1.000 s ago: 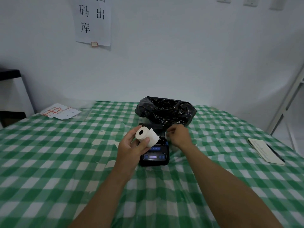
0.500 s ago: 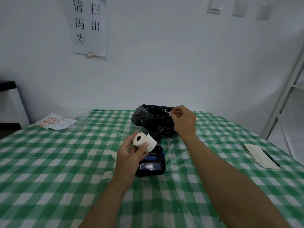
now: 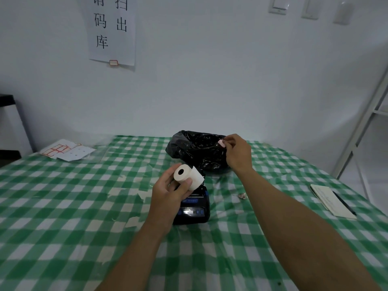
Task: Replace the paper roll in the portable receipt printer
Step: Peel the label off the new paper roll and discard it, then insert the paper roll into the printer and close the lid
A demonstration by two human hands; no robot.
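White paper roll (image 3: 188,177) sits pinched in your left hand (image 3: 168,193) above the printer (image 3: 194,210), mid-table. Your right hand (image 3: 237,152) pinches a small scrap (image 3: 221,143) over the black bag (image 3: 196,149); drop it, then seat the roll.

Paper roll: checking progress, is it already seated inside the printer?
No, the left hand holds the paper roll in the air above the printer.

The right hand (image 3: 237,153), formerly beside the printer (image 3: 193,208), now pinches a small pinkish scrap (image 3: 221,143) above the black bag (image 3: 195,150).
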